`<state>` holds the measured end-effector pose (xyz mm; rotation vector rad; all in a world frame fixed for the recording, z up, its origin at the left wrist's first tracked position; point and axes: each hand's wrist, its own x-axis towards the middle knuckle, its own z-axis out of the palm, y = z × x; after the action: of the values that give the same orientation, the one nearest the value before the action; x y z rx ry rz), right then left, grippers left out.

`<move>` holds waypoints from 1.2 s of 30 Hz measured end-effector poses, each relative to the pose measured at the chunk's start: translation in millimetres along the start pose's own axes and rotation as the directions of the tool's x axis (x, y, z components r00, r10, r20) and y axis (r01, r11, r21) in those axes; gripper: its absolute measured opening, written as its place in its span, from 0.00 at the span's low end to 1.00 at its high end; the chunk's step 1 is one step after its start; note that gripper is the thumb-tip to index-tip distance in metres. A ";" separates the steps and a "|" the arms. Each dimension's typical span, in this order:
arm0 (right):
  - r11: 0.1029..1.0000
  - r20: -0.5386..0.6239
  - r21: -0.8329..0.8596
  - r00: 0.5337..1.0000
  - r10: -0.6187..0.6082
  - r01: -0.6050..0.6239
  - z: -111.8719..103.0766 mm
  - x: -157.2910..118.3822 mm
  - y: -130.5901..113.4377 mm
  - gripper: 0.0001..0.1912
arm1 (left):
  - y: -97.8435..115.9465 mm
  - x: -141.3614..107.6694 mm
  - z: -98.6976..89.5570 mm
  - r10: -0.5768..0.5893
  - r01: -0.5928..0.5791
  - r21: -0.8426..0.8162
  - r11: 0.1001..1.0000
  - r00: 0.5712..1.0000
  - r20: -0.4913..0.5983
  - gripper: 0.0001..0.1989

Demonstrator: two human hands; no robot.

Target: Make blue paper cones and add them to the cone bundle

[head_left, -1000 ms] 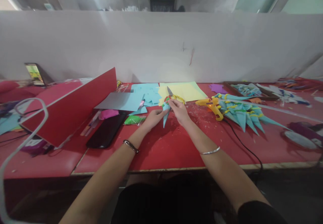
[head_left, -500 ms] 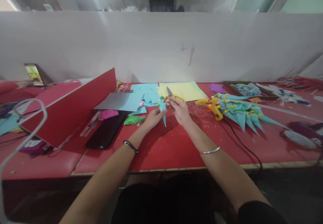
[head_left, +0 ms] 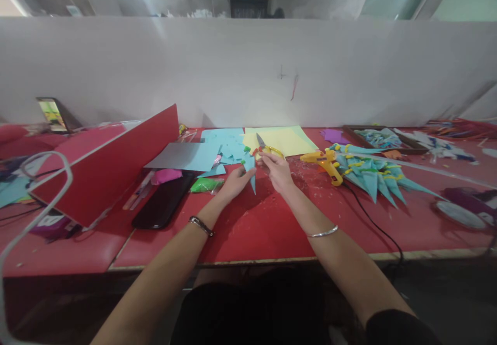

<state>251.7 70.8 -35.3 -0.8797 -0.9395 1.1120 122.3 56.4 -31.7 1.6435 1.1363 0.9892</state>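
Left hand (head_left: 236, 183) is partly closed, thumb and fingers gripping a light-blue paper cone (head_left: 253, 185), its point directed down toward the wearer, over the red tabletop (head_left: 248, 231). Green bits show at the cone's upper end. Right hand (head_left: 278, 171) is closed in a fingertip pinch on a small red piece (head_left: 255, 152) beside that end; contact between the two cannot be determined. Yellow-handled scissors (head_left: 260, 140) lie just beyond, on yellow paper (head_left: 297, 140). Farther right, a yellow glue gun (head_left: 330, 168) lies against clustered blue cones (head_left: 370, 182).
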 end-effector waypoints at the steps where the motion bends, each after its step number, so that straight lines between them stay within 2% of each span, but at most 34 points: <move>1: 1.000 0.010 0.024 1.000 0.005 -0.005 0.4 0.4 0.6 0.11 | 0.2 0.0 0.2 0.000 0.000 -0.010 1.000 1.000 0.000 0.27; 5: 0.994 0.006 0.109 1.000 0.027 -0.028 0.9 0.5 0.8 0.10 | 0.8 0.2 0.6 0.006 -0.006 -0.025 1.000 1.000 -0.002 0.26; 11: 0.994 -0.043 -0.101 0.998 -0.045 0.040 -2.8 0.7 0.4 0.11 | -0.9 0.4 -0.3 -0.048 0.049 0.052 0.997 0.999 -0.009 0.24; 17: 0.995 0.026 0.100 0.999 -0.018 0.015 1.0 1.3 2.2 0.11 | 1.4 -1.0 -0.3 -0.033 0.033 0.062 0.998 0.999 0.001 0.25; 19: 0.997 0.015 0.074 1.000 -0.018 0.017 0.9 0.5 1.2 0.12 | 1.7 -1.0 -0.1 -0.032 0.033 0.067 0.997 0.999 -0.004 0.26; 23: 0.994 -0.074 -0.062 0.993 -0.092 0.088 -0.3 -0.4 -1.2 0.12 | 1.6 -0.3 0.1 -0.026 0.026 0.053 0.998 1.000 -0.003 0.27; 25: 0.994 -0.086 -0.038 0.991 -0.102 0.099 0.2 -0.5 -1.8 0.12 | 1.7 0.3 0.2 -0.019 0.019 0.045 0.999 1.000 -0.007 0.27; 30: 0.995 -0.024 0.087 0.998 -0.054 0.056 1.5 0.0 -0.9 0.13 | 1.1 1.4 0.6 0.008 -0.008 0.033 0.999 1.000 -0.008 0.26; 36: 0.988 -0.112 -0.088 0.985 -0.134 0.125 -0.8 1.6 1.3 0.12 | -0.9 1.7 0.3 0.000 0.000 0.023 1.000 1.000 -0.011 0.24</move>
<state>252.3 72.5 -36.5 -0.9263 -0.9355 0.9067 122.8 58.1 -32.5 1.6587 1.1587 0.9895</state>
